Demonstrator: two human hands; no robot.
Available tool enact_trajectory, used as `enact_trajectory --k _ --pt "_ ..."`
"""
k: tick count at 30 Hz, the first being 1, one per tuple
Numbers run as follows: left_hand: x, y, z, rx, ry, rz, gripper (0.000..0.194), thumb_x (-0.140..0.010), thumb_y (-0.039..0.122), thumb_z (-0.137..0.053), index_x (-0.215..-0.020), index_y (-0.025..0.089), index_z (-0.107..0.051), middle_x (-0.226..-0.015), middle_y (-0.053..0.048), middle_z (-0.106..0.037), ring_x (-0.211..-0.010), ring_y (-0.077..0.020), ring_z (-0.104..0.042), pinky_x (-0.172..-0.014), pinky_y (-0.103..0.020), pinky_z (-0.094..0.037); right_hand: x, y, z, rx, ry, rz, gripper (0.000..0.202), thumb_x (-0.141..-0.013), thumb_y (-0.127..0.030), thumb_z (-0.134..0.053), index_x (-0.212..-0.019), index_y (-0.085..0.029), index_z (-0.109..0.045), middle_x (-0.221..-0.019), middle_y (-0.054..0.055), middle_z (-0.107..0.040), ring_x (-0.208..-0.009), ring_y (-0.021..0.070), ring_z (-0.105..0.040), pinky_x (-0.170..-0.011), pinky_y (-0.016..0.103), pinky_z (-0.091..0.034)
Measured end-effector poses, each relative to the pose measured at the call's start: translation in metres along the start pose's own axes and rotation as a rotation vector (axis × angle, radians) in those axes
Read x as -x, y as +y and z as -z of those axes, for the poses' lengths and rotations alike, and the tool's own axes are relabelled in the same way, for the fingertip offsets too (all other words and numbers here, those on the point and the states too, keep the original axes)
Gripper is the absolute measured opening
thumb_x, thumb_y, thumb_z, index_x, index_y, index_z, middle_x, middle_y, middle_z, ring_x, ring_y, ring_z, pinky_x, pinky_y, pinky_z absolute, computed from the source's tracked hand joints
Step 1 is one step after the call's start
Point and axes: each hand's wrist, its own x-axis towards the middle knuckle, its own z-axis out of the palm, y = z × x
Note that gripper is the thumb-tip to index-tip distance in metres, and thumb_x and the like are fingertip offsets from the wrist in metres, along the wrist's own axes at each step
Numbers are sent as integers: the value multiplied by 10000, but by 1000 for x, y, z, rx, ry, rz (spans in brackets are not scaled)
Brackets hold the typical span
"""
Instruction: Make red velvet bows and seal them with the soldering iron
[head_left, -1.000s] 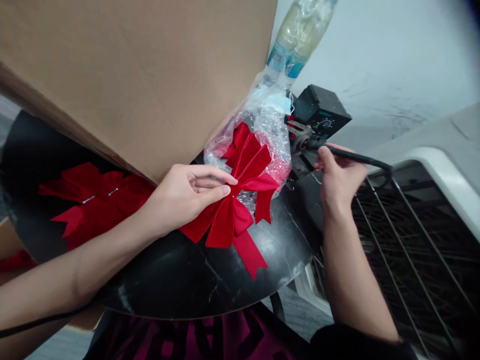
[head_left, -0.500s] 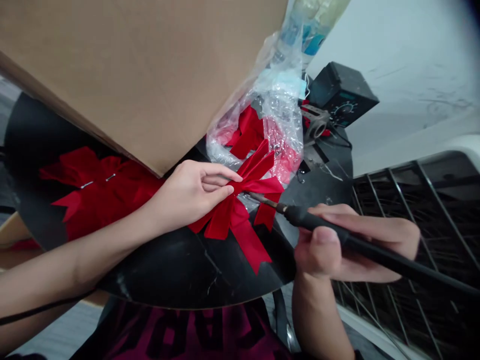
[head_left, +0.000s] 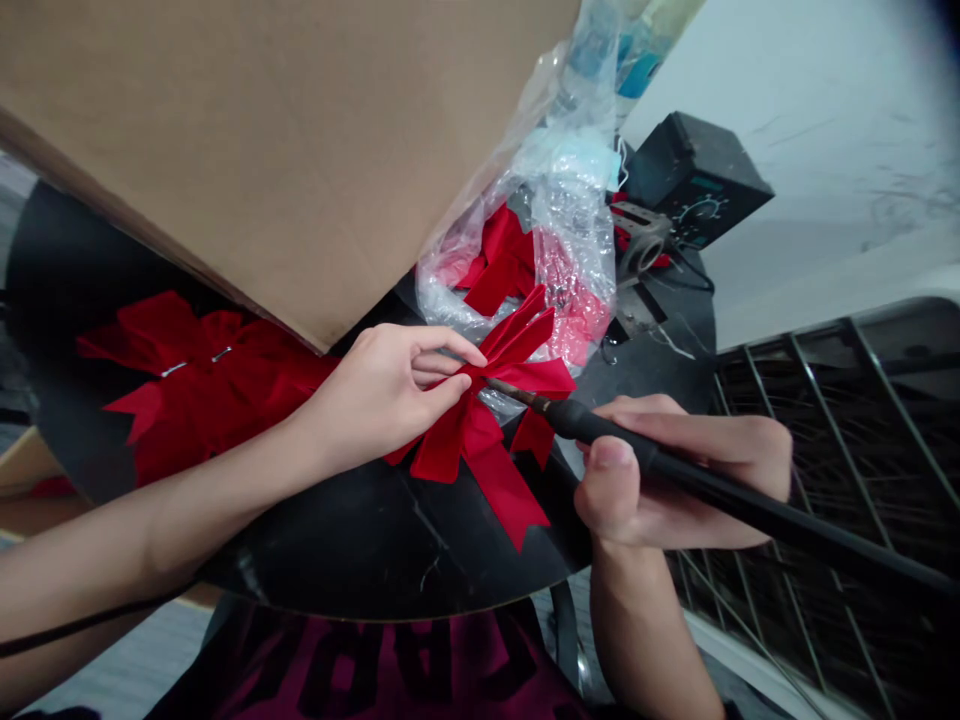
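My left hand pinches a red ribbon bow near its centre, thumb and fingers closed on the fabric. The bow's loops and tails fan out over the black table. In my right hand is a black soldering iron, gripped around its handle. Its metal tip reaches the bow's middle, close beside my left fingertips; the exact contact point is hidden. More red bows with silvery wire ties lie to the left, partly behind my left forearm.
A large cardboard box covers the table's back left. Behind the held bow, a clear plastic bag contains red bows. A black control box with a dial and an iron stand are at back right. A metal rack stands right of the round table.
My right hand has moved left with the soldering iron, and the tip has gone further in toward the bow's centre. My left hand keeps its pinch. The view has shifted slightly.
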Motion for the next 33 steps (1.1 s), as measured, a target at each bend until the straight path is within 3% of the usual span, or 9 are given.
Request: enact_trajectory --k 3,12,22,27,33 --pt "1 0 0 -2 -8 -9 173 -905 238 -734 -1065 202 -787 -1001 -45 -849 -1016 -238 -821 -933 -313 -678 1 0 -1 -11 -11 27 25 -807 -239 -705 -813 -261 -717 -600 -18 -595 -495 183 -651 -443 319 -548" --pt "2 -3 -1 19 -22 -15 169 -910 213 -714 -1064 209 -783 -1032 -40 -853 -1036 -249 -819 -965 -337 -673 1 1 0 -21 -102 35 163 -729 -148 -697 -855 -253 -700 -647 -30 -600 -546 158 -678 -465 267 -554" --pt "3 -6 -2 31 -21 -30 174 -917 201 -708 -1072 211 -785 -1056 -39 -851 -1050 -249 -816 -1008 -353 -663 2 2 3 -8 -211 7 145 -759 -199 -732 -869 -255 -657 -698 2 -646 -611 192 -713 -495 294 -580" --pt "3 -6 -3 23 -12 -42 184 -905 177 -711 -1069 195 -794 -1060 -39 -850 -1041 -240 -817 -1021 -349 -658 1 7 2 22 -150 55 163 -743 -249 -752 -865 -257 -646 -667 -13 -636 -572 182 -703 -467 274 -556" --pt "2 -6 -4 2 14 -78 204 -885 128 -710 -1061 174 -802 -1048 -16 -854 -1013 -196 -821 -997 -267 -653 -1 4 1 30 -200 66 157 -731 -255 -746 -838 -243 -631 -676 -22 -684 -536 163 -699 -440 249 -526"
